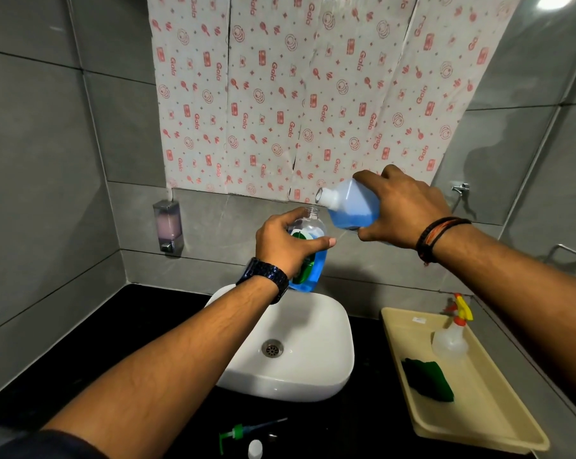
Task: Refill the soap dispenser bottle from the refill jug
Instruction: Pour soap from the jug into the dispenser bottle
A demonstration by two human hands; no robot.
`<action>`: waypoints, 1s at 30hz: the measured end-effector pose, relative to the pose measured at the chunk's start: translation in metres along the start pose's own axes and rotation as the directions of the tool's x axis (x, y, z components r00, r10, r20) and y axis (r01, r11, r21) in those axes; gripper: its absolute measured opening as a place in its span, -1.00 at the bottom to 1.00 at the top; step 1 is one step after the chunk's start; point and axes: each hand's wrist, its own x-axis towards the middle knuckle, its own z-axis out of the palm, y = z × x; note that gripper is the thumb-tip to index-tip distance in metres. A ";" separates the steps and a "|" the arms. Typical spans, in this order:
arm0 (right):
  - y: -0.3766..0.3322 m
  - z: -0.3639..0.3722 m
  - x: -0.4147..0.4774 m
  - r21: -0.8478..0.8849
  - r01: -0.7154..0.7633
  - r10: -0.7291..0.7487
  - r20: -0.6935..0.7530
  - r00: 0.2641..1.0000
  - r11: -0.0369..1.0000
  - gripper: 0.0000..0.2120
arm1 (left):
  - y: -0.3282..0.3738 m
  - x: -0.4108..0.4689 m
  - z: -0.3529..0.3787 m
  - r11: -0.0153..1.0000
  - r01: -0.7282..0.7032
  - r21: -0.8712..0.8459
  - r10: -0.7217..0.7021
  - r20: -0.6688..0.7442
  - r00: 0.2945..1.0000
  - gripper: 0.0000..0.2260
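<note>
Head view — left hand (285,241) clamped on the soap dispenser bottle (308,251) over the sink (293,352), right hand (401,210) gripping the tilted refill jug (351,205) (spout beside the neck) — pouring step, align and tip further.

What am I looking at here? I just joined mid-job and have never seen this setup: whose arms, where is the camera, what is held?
There is no machine: a person works with bare hands, and the single picture comes from a camera worn on the head, looking down over a white sink. The left hand holds the soap bottle, open at the top and partly full of blue liquid. The right hand tilts the refill jug toward its mouth. On the black counter lie the pump and a white cap. The tray at the right carries a spray bottle and a green sponge.
</note>
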 end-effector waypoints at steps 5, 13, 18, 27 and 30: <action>-0.001 -0.002 0.001 -0.039 0.021 -0.021 0.014 1.000 0.999 -0.22 | 0.002 0.000 -0.001 1.000 -0.012 0.003 0.012 0.011 1.000 -0.37; -0.001 -0.004 0.002 -0.090 0.040 -0.040 0.004 0.999 0.995 -0.23 | 0.001 0.000 -0.002 1.000 -0.013 0.006 0.012 0.022 1.000 -0.36; 0.001 -0.004 0.003 -0.105 0.050 -0.051 0.001 0.999 0.993 -0.23 | 0.001 0.001 -0.001 1.000 -0.013 0.010 0.012 0.024 1.000 -0.38; 0.004 -0.002 0.005 -0.141 0.070 -0.072 -0.012 0.997 0.988 -0.23 | -0.001 0.001 0.000 1.000 0.008 0.002 -0.008 0.026 1.000 -0.37; 0.004 -0.001 0.005 -0.137 0.068 -0.071 -0.012 0.997 0.988 -0.22 | -0.001 0.001 0.000 1.000 0.010 -0.005 -0.010 0.029 1.000 -0.36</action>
